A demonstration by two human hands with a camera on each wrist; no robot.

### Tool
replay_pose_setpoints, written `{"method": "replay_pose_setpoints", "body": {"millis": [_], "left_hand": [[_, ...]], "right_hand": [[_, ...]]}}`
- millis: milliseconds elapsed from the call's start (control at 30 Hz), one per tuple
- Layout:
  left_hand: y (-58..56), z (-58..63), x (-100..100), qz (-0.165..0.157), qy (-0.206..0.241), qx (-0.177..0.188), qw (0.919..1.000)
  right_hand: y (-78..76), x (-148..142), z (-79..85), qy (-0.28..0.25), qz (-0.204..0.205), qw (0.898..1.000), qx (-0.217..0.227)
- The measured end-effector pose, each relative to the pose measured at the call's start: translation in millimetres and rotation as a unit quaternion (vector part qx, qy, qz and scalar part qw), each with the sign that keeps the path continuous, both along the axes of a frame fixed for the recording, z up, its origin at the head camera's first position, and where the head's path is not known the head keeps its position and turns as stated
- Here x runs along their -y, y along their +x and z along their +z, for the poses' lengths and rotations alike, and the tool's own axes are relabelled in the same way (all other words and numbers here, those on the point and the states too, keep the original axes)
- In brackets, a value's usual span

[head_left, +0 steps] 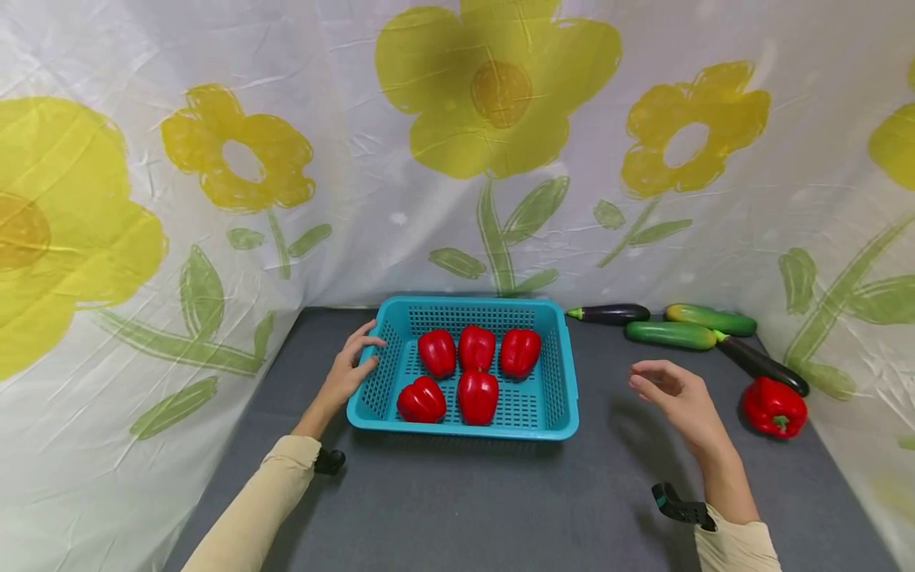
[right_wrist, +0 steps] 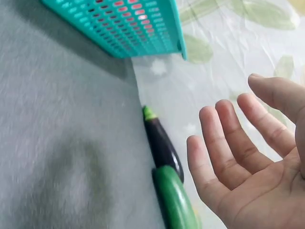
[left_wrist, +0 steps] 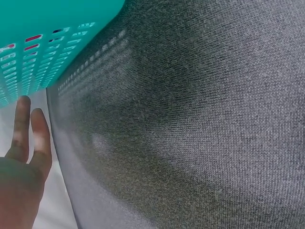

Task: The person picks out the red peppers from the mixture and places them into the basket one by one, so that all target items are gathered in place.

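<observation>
A blue-green perforated plastic basket (head_left: 465,430) holds several red bell peppers (head_left: 477,396). At its left side is my left hand (head_left: 348,369), fingers spread and loosely bent, the tips by the rim; whether they touch it I cannot tell. In the left wrist view two fingers (left_wrist: 40,136) point up beside the basket wall (left_wrist: 47,52). My right hand (head_left: 679,401) hovers over the table right of the basket, fingers loosely bent and holding nothing. The right wrist view shows that palm (right_wrist: 267,191) bare. Nearest to it on the right lies another red bell pepper (head_left: 774,407).
Along the back right lie an eggplant (head_left: 615,314), a green zucchini (head_left: 668,334), a yellow-green zucchini (head_left: 715,319) and a second eggplant (head_left: 758,361). A flower-printed white cloth (head_left: 357,238) hangs behind and beside the dark grey table (head_left: 457,500).
</observation>
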State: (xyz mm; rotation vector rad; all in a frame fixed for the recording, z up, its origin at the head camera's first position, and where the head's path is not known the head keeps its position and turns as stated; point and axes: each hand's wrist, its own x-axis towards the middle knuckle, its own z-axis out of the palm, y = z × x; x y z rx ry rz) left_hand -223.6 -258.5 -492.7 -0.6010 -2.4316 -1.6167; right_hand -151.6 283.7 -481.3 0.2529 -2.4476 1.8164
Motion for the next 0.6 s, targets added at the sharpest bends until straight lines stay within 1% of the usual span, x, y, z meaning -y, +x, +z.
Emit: {"method": "replay_pose_setpoints", "body": {"millis": [133,333,500,600], "left_hand": [[-0.3,0.3,-0.7,0.002,0.0,0.003,1.0],[-0.2,2.2,-2.0,-0.003,0.004,0.0,1.0],[1.9,2.9,-1.9,-0.005,0.003,-0.004,1.0],[2.5,3.6,-1.2,-0.003,0.001,-0.007,1.0]], "right_hand": [[4.6,-15.4,-3.9,-0.006,0.006,1.0,0.012],[12.4,-39.1,-3.8,-0.004,0.015,0.999,0.03],[17.5,-59.8,-1.7,-0.007,0.01,1.0,0.027],[19.6,-71.7,1.9,0.002,0.005,1.0,0.024]]}}
